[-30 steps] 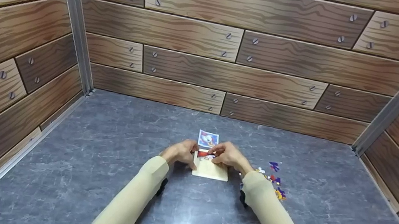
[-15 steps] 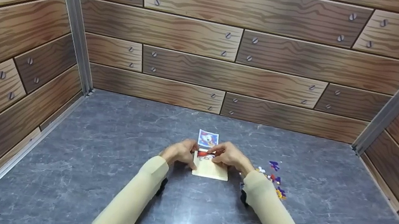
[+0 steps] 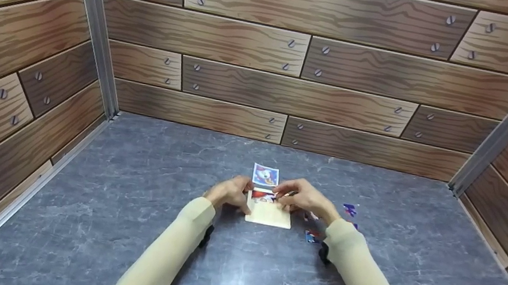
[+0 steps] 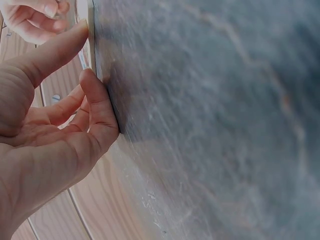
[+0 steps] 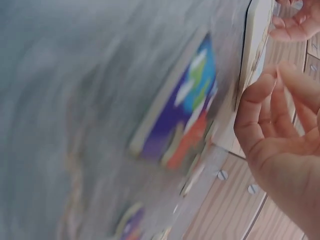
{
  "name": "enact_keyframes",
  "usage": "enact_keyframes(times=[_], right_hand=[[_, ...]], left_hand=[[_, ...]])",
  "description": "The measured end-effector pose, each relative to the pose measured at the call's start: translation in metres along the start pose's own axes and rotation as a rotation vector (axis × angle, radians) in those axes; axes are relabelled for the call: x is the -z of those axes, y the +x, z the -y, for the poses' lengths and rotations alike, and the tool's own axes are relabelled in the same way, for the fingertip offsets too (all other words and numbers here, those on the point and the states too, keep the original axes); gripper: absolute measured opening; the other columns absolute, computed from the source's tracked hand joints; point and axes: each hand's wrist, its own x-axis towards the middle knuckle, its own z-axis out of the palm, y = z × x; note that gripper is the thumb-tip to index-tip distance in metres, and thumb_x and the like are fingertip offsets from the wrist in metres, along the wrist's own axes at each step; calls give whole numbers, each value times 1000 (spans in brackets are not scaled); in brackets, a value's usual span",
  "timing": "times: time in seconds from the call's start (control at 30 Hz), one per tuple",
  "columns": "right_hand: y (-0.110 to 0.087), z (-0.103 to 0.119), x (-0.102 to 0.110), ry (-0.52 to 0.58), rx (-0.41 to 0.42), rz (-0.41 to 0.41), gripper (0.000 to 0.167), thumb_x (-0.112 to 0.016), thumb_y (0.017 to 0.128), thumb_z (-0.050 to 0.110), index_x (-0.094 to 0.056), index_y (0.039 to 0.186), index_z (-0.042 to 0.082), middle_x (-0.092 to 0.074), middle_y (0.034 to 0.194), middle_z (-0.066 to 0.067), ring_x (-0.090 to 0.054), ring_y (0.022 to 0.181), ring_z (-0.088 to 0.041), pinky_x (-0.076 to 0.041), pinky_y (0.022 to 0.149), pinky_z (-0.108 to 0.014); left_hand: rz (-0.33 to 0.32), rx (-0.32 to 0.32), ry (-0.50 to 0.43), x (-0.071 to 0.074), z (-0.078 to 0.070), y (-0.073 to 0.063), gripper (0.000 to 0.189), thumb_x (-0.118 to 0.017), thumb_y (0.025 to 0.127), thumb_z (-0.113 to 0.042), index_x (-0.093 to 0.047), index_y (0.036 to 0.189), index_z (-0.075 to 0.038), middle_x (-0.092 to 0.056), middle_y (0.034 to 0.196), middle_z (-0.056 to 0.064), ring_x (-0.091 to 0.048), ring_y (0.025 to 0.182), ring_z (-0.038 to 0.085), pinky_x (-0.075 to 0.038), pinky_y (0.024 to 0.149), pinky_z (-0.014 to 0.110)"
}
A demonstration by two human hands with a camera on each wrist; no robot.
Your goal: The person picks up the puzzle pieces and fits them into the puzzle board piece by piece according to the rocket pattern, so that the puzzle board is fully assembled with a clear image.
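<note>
My left hand (image 3: 230,192) holds the left side of a pale wooden puzzle tray (image 3: 268,217), its thumb near the front corner and fingers near the back one. A few puzzle pieces (image 3: 260,195) with red and white print lie along the tray's back edge. Over the tray's back right side is my right hand (image 3: 304,200), with loosely bent fingers. In the right wrist view its thumb and forefinger tips come close together and no piece shows between them. Just behind the tray lies a picture card (image 3: 265,175) of a white cartoon figure on blue.
Loose puzzle pieces lie on the grey marbled table to the right of the tray, among them a blue and red one (image 3: 312,237) and a purple one (image 3: 349,209). The right forearm hides others. Wood-patterned walls (image 3: 242,82) enclose the table.
My right hand has lifted off the pieces at the tray's back and shifted right, uncovering more of their print. The left hand stays in place.
</note>
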Motion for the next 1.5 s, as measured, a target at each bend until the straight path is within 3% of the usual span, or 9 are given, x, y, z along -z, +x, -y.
enact_keyframes(times=[0.3, 0.53, 0.8, 1.03, 1.23, 1.4, 1.5], right_hand=[[-17, -11, 33, -56, 99, 86, 31, -70, 87, 2, -66, 116, -7, -70, 106, -25, -63, 81, -8, -48, 59, -23], [-35, -20, 62, -86, 56, 105, 33, -69, 87, 5, -65, 118, -6, -67, 112, -27, -63, 83, -13, -52, 68, -26], [-50, -31, 83, -72, 24, 41, 33, -69, 89, 6, -64, 119, -6, -67, 115, -25, -66, 93, -24, -56, 75, -33], [-59, -47, 90, -34, 21, 7, 33, -69, 89, 6, -64, 119, -7, -66, 116, -28, -66, 91, -17, -55, 72, -28], [-65, -54, 96, -66, 35, -58, 31, -69, 88, 5, -66, 116, -6, -67, 114, -27, -64, 84, -15, -52, 67, -27], [-72, -61, 103, -104, 31, -113, 28, -67, 88, 0, -67, 115, -7, -67, 114, -26, -66, 96, -25, -56, 78, -34], [-76, -68, 106, -112, 13, -139, 27, -65, 87, -4, -67, 114, -7, -68, 113, -25, -65, 99, -25, -55, 82, -30]], left_hand=[[13, 6, 3, -1, -2, 3, 61, -85, 72, -3, -55, 125, -1, -56, 128, 16, -52, 120, 28, -41, 107, 40], [32, 38, -2, 1, -4, 5, 61, -86, 72, -5, -55, 125, -3, -57, 128, 14, -53, 117, 26, -43, 105, 40], [20, 10, 8, 5, -3, 3, 63, -86, 71, -4, -55, 126, -1, -56, 128, 16, -52, 117, 28, -43, 105, 41], [24, 18, -15, 5, 0, 1, 63, -85, 71, -2, -55, 127, -1, -56, 129, 16, -52, 119, 28, -42, 107, 41], [11, -22, 27, 2, 0, 2, 63, -86, 70, -2, -56, 126, 2, -58, 127, 17, -53, 119, 29, -43, 106, 40], [-1, -22, 61, 0, 0, 3, 61, -87, 70, -4, -57, 124, 0, -60, 124, 16, -55, 117, 28, -43, 105, 40], [2, -17, 49, -2, 0, 3, 60, -86, 70, -3, -57, 122, 0, -59, 124, 16, -55, 116, 28, -44, 104, 40]])
